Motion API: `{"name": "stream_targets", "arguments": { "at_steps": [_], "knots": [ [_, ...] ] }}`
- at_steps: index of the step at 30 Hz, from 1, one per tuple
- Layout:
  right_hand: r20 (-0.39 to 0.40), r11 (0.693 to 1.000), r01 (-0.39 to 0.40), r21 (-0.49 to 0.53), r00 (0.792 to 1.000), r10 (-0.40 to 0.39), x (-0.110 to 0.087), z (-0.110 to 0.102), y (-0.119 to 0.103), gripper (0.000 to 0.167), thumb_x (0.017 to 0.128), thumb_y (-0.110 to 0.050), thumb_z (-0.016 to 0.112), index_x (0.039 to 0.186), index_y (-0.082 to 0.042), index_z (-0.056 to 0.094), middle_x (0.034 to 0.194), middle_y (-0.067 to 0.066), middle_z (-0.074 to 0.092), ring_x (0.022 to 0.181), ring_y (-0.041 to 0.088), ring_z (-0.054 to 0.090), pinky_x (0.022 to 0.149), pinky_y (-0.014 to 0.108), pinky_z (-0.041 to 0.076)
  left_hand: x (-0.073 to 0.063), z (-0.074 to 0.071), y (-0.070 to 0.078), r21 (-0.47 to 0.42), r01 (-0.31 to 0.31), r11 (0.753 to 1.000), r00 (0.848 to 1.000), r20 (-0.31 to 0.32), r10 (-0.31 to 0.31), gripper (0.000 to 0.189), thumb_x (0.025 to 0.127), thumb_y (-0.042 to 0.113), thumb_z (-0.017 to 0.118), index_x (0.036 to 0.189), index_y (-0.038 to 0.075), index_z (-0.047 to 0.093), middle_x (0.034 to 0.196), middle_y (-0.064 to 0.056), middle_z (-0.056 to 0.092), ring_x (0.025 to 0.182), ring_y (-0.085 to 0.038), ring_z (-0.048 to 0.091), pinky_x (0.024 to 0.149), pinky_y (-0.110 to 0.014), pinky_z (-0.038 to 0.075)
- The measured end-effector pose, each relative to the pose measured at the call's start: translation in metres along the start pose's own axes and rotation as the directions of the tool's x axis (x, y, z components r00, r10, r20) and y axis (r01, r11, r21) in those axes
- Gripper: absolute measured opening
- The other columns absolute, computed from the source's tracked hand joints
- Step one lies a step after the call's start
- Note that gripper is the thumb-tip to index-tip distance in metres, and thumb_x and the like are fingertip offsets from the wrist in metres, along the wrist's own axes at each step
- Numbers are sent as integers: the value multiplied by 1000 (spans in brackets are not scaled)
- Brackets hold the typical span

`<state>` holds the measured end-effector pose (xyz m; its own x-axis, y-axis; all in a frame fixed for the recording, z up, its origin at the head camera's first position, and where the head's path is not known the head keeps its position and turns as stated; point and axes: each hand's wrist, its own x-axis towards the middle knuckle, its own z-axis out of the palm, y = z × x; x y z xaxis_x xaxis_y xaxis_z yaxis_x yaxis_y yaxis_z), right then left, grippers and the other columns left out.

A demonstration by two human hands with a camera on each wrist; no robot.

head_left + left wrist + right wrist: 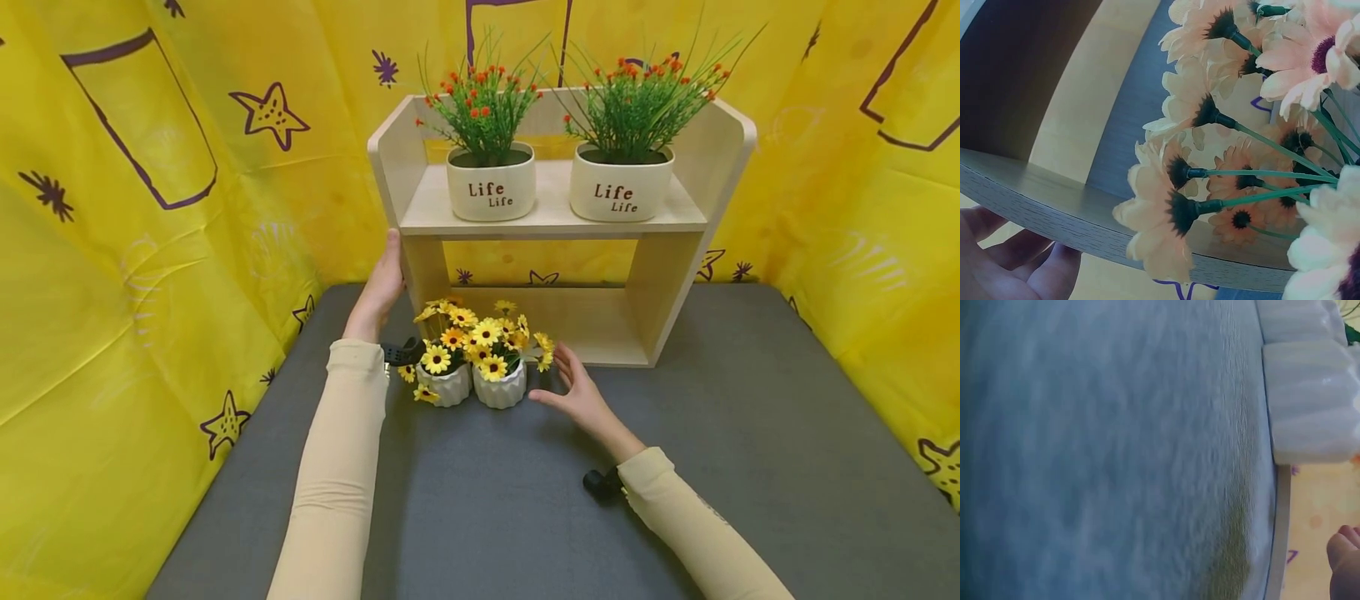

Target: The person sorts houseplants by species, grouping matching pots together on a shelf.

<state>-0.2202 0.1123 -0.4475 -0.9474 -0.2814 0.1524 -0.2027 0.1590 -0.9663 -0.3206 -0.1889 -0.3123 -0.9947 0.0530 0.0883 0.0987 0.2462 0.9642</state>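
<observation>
The left hand [382, 282] has its fingers close together against the outside of the pale wood-grain shelf's [552, 227] left panel, while the right hand [585, 403] hangs just right of the daisies [487, 332], thumb and fingers spread apart, can't tell if they're brushing the petals. Those yellow fabric-looking blooms fill two ribbed white pots [501, 390], side by side on the matte grey table [510, 500], near side of the shelf, toward its left end. Up top sit two smooth, rounded planters [491, 204] of wispy grass.
</observation>
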Motion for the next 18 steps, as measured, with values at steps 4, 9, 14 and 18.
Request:
{"name": "stream_targets", "arguments": {
  "at_steps": [4, 9, 14, 18],
  "knots": [
    [29, 996, -83, -32, 996, 84, 1, 6, -1, 96, 80, -10, 74, 145, 5, 5, 149, 26, 10, 134, 39, 16, 107, 45, 20, 0, 0, 0, -11, 0, 1000, 1000, 5, 0, 78, 89, 68, 15, 149, 19, 19, 146, -10, 25, 132, -25, 25, 108, -46, 18],
    [105, 993, -109, -40, 988, 112, 7, 13, 5, 99, 81, -13, 74, 146, 3, 1, 150, 25, 6, 134, 39, 15, 107, 44, 19, 0, 0, 1, 3, 15, 1000, 1000, 8, -15, 79, 88, 69, 15, 150, 20, 16, 149, -9, 21, 134, -25, 22, 108, -45, 18],
    [161, 999, -46, -19, 986, 48, 17, 20, 24, 98, 80, -14, 75, 147, -1, 5, 150, 22, 10, 135, 35, 15, 107, 44, 17, -1, 0, 1, 1, 9, 1000, 1000, 9, -9, 79, 88, 69, 15, 150, 20, 15, 149, -9, 21, 134, -25, 22, 108, -45, 18],
    [145, 997, -49, -53, 988, 56, 24, 26, 38, 97, 78, -22, 77, 147, -1, 12, 148, 21, 18, 135, 30, 19, 107, 41, 20, -1, -1, 1, 7, 11, 1000, 1000, 8, -11, 80, 87, 70, 15, 150, 20, 15, 149, -10, 20, 134, -26, 22, 108, -45, 18]
  ]
}}
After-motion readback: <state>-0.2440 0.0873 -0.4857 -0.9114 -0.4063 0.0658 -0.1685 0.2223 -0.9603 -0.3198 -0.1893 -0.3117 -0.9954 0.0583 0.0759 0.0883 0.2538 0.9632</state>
